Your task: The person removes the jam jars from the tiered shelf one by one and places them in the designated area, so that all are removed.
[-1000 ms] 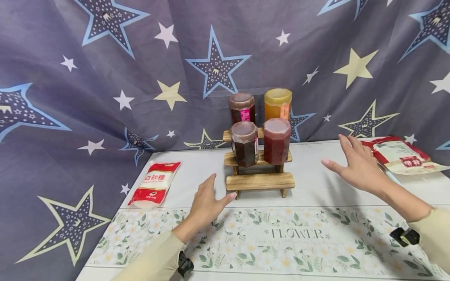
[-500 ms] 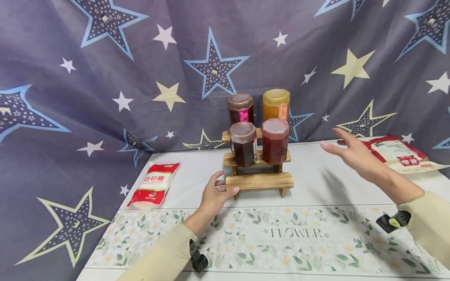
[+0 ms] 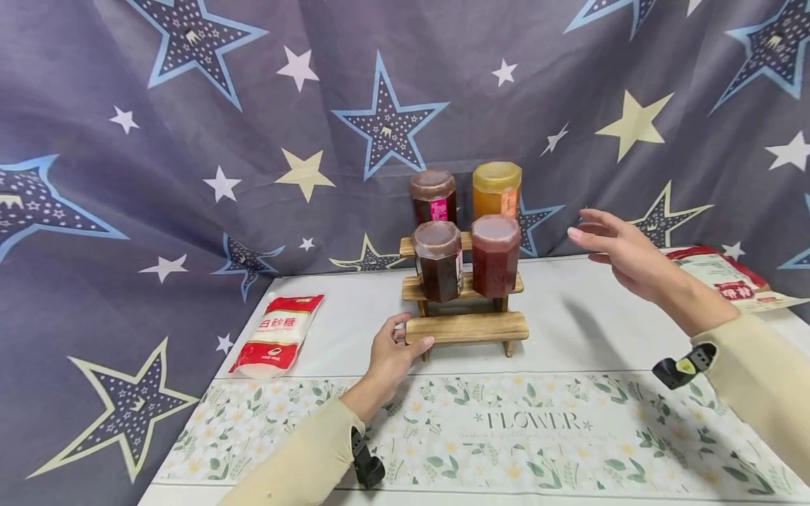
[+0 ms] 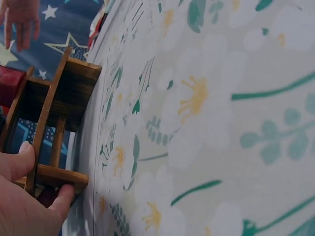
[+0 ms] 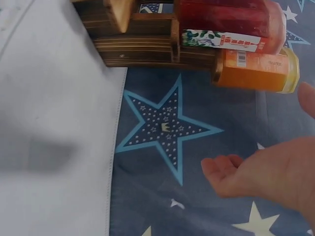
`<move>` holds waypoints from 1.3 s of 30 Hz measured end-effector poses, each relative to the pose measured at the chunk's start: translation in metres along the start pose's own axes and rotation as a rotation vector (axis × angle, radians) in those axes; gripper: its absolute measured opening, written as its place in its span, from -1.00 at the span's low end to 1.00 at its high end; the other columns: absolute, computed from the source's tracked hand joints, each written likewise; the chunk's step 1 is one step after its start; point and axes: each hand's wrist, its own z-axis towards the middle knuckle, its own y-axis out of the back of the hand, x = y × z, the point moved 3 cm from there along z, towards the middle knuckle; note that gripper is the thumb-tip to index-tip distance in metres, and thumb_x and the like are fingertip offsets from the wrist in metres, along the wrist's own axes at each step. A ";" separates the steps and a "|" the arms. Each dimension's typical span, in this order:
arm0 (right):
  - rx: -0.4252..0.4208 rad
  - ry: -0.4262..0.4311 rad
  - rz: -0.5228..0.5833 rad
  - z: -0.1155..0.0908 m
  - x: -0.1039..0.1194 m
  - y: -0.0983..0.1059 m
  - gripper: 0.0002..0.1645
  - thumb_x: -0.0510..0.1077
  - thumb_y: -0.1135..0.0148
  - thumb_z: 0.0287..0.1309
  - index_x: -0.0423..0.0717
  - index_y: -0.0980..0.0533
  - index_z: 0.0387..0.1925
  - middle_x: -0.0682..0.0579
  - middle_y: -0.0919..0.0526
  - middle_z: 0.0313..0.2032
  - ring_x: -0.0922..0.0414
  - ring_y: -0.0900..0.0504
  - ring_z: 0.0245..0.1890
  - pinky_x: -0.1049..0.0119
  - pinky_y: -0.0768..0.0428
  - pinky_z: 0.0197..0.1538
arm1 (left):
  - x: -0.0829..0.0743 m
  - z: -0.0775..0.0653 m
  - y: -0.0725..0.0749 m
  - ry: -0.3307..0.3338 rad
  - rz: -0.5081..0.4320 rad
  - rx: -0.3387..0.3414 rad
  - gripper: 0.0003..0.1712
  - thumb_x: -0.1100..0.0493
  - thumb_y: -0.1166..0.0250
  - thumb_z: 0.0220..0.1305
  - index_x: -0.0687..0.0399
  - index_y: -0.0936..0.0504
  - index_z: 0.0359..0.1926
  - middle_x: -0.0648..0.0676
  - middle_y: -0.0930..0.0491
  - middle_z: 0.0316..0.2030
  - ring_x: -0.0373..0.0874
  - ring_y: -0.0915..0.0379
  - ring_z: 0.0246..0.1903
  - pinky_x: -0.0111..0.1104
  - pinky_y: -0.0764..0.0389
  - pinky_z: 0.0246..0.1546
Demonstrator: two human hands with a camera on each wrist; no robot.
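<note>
A stepped wooden display rack (image 3: 468, 327) stands on the table. My left hand (image 3: 389, 358) grips the left end of its lowest step, with the thumb at the front; the left wrist view shows the fingers around the rack's end (image 4: 64, 174). On the middle step sit a dark jar (image 3: 438, 263) and a red jar (image 3: 496, 260). Behind them, on the top step, are a brown jar (image 3: 433, 195) with a pink label and a yellow-orange jar (image 3: 497, 188). My right hand (image 3: 633, 256) hovers right of the jars, fingers loosely bent, holding nothing.
A red and white bag of sugar (image 3: 278, 334) lies at the left of the table. Another red and white packet (image 3: 721, 277) lies at the right, partly behind the right arm. A star-patterned curtain (image 3: 253, 140) hangs along the table's back edge.
My left hand has moved right and taken hold of the rack's lowest step. My right hand has moved left and up, away from the packet. The jars stay in place.
</note>
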 end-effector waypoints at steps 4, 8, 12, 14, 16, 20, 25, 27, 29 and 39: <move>0.010 0.022 -0.008 0.009 0.011 -0.006 -0.02 0.11 -0.12 0.33 -0.12 0.17 0.51 -0.24 0.02 0.44 -0.12 -0.05 0.40 -0.10 0.00 0.41 | 0.000 0.001 0.000 0.003 -0.001 -0.005 -0.26 0.28 -0.45 0.09 0.18 -0.35 0.29 0.19 -0.56 -0.12 -0.16 -0.51 -0.28 -0.40 -0.50 -0.38; 0.015 0.039 -0.003 0.018 0.022 -0.013 -0.02 0.11 -0.15 0.31 -0.09 0.14 0.51 -0.23 -0.02 0.42 -0.10 -0.08 0.39 -0.09 -0.01 0.41 | 0.001 0.002 0.001 0.007 0.017 -0.011 -0.27 0.26 -0.47 0.08 0.17 -0.38 0.27 0.18 -0.55 -0.14 -0.16 -0.49 -0.32 -0.42 -0.47 -0.42; 0.008 0.062 -0.009 0.029 0.033 -0.020 0.00 0.12 -0.18 0.28 -0.07 0.13 0.51 -0.24 -0.01 0.43 -0.12 -0.08 0.39 -0.09 -0.02 0.41 | 0.003 0.002 0.000 0.007 0.016 -0.002 -0.27 0.25 -0.46 0.08 0.16 -0.38 0.27 0.18 -0.57 -0.12 -0.16 -0.52 -0.29 -0.41 -0.51 -0.35; 0.000 0.084 -0.009 0.034 0.038 -0.023 0.00 0.11 -0.20 0.26 -0.05 0.12 0.51 -0.25 -0.02 0.43 -0.13 -0.09 0.39 -0.08 -0.04 0.41 | 0.002 0.002 -0.001 0.007 0.010 0.003 -0.27 0.25 -0.46 0.09 0.16 -0.37 0.28 0.18 -0.57 -0.10 -0.16 -0.52 -0.27 -0.41 -0.52 -0.34; -0.011 0.101 -0.016 0.039 0.042 -0.026 0.01 0.10 -0.22 0.25 -0.03 0.12 0.51 -0.24 -0.01 0.44 -0.14 -0.08 0.40 -0.08 -0.04 0.41 | 0.002 0.001 -0.001 0.006 0.010 0.006 -0.27 0.24 -0.46 0.09 0.15 -0.37 0.28 0.19 -0.57 -0.09 -0.16 -0.52 -0.27 -0.41 -0.52 -0.33; -0.030 0.126 -0.028 0.049 0.049 -0.032 0.06 0.07 -0.28 0.20 0.01 0.12 0.52 -0.23 -0.01 0.44 -0.14 -0.04 0.42 -0.09 -0.03 0.41 | 0.002 0.001 0.000 0.004 0.015 0.012 -0.26 0.22 -0.46 0.10 0.15 -0.36 0.29 0.20 -0.57 -0.08 -0.16 -0.52 -0.27 -0.39 -0.52 -0.33; -0.044 0.149 -0.026 0.060 0.055 -0.040 0.12 -0.02 -0.36 0.13 -0.02 0.13 0.52 -0.27 -0.09 0.40 -0.14 -0.12 0.39 -0.08 -0.10 0.39 | 0.003 0.002 0.001 0.005 0.015 0.013 -0.27 0.23 -0.46 0.10 0.15 -0.36 0.28 0.19 -0.57 -0.09 -0.14 -0.52 -0.27 -0.37 -0.54 -0.31; -0.051 0.154 -0.024 0.064 0.057 -0.041 0.14 -0.02 -0.38 0.11 -0.01 0.14 0.52 -0.29 -0.14 0.38 -0.15 -0.18 0.35 -0.08 -0.15 0.38 | 0.003 0.002 0.001 0.008 0.013 0.012 -0.27 0.23 -0.46 0.10 0.15 -0.37 0.28 0.17 -0.58 -0.09 -0.14 -0.53 -0.26 -0.37 -0.54 -0.31; -0.056 0.158 -0.033 0.067 0.060 -0.043 0.17 0.00 -0.39 0.10 0.01 0.15 0.52 -0.29 -0.18 0.36 -0.15 -0.25 0.31 -0.09 -0.19 0.36 | 0.003 0.003 0.001 0.012 0.009 0.013 -0.27 0.24 -0.46 0.09 0.14 -0.37 0.28 0.16 -0.58 -0.10 -0.14 -0.53 -0.25 -0.38 -0.55 -0.31; -0.028 0.192 -0.082 0.083 0.064 -0.050 0.17 -0.07 -0.44 0.05 0.01 0.10 0.51 -0.23 -0.28 0.24 -0.07 -0.32 0.17 -0.07 -0.21 0.35 | 0.003 0.003 0.001 0.043 0.024 0.010 -0.30 0.22 -0.46 0.10 0.04 -0.40 0.26 0.13 -0.56 -0.08 -0.11 -0.50 -0.24 -0.31 -0.57 -0.27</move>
